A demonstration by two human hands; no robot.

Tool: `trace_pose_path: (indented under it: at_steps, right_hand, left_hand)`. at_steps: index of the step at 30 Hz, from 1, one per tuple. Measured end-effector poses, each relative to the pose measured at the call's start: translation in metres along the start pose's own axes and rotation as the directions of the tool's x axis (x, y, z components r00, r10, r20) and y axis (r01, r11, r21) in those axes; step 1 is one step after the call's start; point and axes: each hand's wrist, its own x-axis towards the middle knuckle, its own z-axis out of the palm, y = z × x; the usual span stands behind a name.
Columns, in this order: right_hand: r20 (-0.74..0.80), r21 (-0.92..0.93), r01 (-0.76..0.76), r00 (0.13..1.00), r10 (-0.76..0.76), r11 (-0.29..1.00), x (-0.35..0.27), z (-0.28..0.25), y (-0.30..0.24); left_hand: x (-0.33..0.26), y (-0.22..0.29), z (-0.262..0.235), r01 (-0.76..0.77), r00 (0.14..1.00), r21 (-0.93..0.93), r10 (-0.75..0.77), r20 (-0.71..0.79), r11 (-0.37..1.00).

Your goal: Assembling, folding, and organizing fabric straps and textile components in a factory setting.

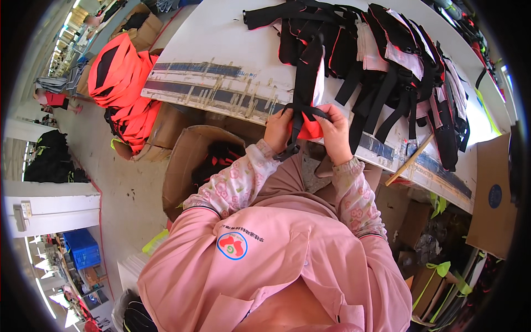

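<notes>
While desk [221, 39] carries pile of black strap pieces [398, 61] within reach, both hands work at its near edge: left hand [278, 128] and right hand [334, 133], fingers closed, pinch red-black fabric piece [310, 128] taut, black strap [307, 72] trailing onto desk.

A desk [221, 39] fills the upper middle of the frame, its near edge running from the upper left down toward the right. A heap of strapped fabric pieces [387, 61] lies on it at the upper right. At the desk's near edge, in the centre of the frame, the left hand [278, 128] and right hand [336, 133] sit side by side on one strapped piece [305, 94] that trails back onto the desk. Below the edge, left of centre, an open carton [193, 160] stands on the floor [121, 188]. Farther left, a pile of garments [119, 83] rests on boxes. A flat cardboard box [492, 193] leans at the right edge.
</notes>
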Motion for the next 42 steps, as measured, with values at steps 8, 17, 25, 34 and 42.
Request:
trace_pose_path:
  at_steps: [8, 17, 25, 34, 42]
  right_hand:
    - [-0.086, -0.336, 0.312, 0.929, -0.359, 0.889, -0.007, 0.021, -0.037]
    - [-0.173, 0.037, 0.339, 0.929, -0.328, 0.940, 0.002, 0.018, -0.045]
    - [0.229, 0.721, -0.246, 0.967, 0.112, 0.648, -0.001, 0.036, -0.050]
    - [0.055, 0.597, 0.024, 0.996, -0.071, 0.802, -0.006, 0.028, -0.082]
    - [-0.058, 0.494, 0.128, 0.992, -0.114, 0.860, -0.017, -0.022, -0.016]
  left_hand:
    - [0.009, -0.001, -0.001, 0.212, 0.975, -0.226, -0.190, 0.118, 0.951]
    - [-0.016, 0.046, 0.040, 0.297, 0.841, -0.368, -0.059, 0.538, 0.881]
    - [0.029, 0.078, 0.002, 0.152, 0.801, -0.191, -0.007, 0.599, 0.970]
    - [-0.028, 0.077, 0.054, 0.151, 0.931, -0.208, -0.069, 0.358, 0.966]
    - [-0.028, 0.075, 0.030, 0.249, 0.957, -0.372, -0.170, 0.234, 0.894]
